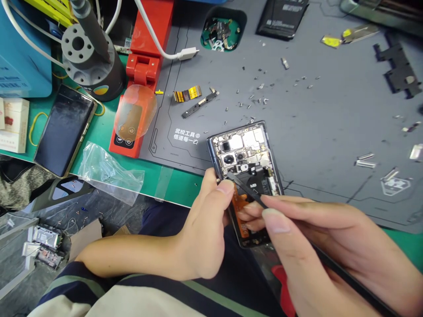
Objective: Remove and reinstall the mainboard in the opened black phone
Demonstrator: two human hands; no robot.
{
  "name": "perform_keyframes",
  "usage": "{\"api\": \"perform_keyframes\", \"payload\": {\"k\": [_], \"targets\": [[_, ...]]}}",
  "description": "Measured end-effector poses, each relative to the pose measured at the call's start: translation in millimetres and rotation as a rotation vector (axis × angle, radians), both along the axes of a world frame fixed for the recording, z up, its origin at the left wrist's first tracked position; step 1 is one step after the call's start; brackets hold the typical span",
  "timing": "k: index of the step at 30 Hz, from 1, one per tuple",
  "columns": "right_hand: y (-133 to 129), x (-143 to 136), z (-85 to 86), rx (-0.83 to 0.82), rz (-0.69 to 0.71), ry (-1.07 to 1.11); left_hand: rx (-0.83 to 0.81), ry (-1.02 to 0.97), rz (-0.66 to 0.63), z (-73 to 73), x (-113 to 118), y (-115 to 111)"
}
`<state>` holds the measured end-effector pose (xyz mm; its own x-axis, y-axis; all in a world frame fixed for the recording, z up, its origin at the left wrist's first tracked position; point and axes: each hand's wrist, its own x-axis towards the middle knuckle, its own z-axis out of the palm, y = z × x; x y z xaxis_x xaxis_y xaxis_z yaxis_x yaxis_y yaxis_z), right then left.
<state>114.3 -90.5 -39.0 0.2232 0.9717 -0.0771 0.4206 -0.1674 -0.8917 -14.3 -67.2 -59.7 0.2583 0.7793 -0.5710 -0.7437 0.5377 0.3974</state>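
An opened phone (253, 141), its circuit board and camera modules exposed, lies tilted over the front edge of the grey mat. My left hand (206, 224) grips its left side, thumb on the frame. My right hand (307, 233) pinches a thin black tool (246, 190) between thumb and forefinger. The flat tip of that tool rests on or just above the phone's inside, below the camera modules and near my left thumb. Other right-hand fingers lie over the orange flex part (240, 209) in the lower half of the phone.
Tiny screws and metal bits lie scattered on the grey mat (313, 127). A ribbon cable (187, 93) and a narrow black strip (200, 104) are beyond the phone. Leftward are a red lamp base (127, 147), a dark phone (64, 130) and a plastic bag (109, 169). A battery (282, 17) lies at the back.
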Motion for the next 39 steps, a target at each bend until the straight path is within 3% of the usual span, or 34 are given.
{"api": "perform_keyframes", "payload": {"k": [4,13,23,27,32,39], "targets": [[2.0,-1.6,0.6,0.046,0.056,0.011,0.003,0.004,0.0,0.2,0.2,1.1],[14.0,5.9,7.5,-0.079,0.075,-0.001,-0.011,-0.003,-0.017,-0.3,-1.6,3.4],[6.7,17.0,-1.9,-0.245,-0.041,0.163,0.008,-0.023,-0.008,3.0,-2.6,3.1],[7.9,18.3,1.7,-0.219,-0.014,0.149,0.023,-0.019,-0.012,1.9,-3.7,3.6],[9.3,16.1,8.1,-0.125,0.121,0.068,0.051,0.003,-0.035,-1.4,-4.7,2.8],[9.5,10.9,7.7,-0.172,0.095,0.02,0.085,0.052,-0.082,-1.3,-7.7,3.5]]}}
